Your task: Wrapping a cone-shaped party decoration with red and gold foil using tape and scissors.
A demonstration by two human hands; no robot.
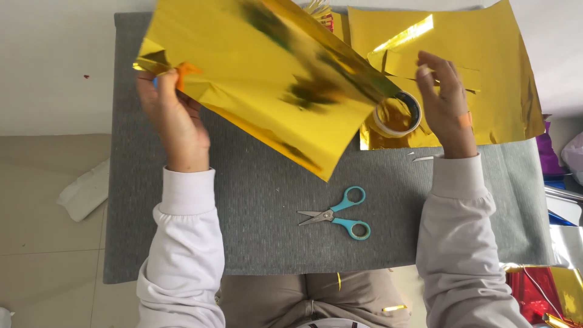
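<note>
My left hand [176, 118] grips the left corner of a large shiny gold foil sheet [267, 73] and holds it tilted above the grey mat [261, 200]. My right hand [446, 103] reaches over a second gold foil sheet [498, 79] lying flat at the back right; its fingers touch a cut strip there, right beside a roll of clear tape [398, 114]. Whether the right hand grips the strip is unclear. Blue-handled scissors [337, 215] lie shut on the mat between my forearms.
The mat covers a small table over a tiled floor. A white crumpled paper [85, 191] lies on the floor at left. Red, gold, purple and silver foil sheets [549, 291] are piled at the right edge. Small foil scraps lie near my lap.
</note>
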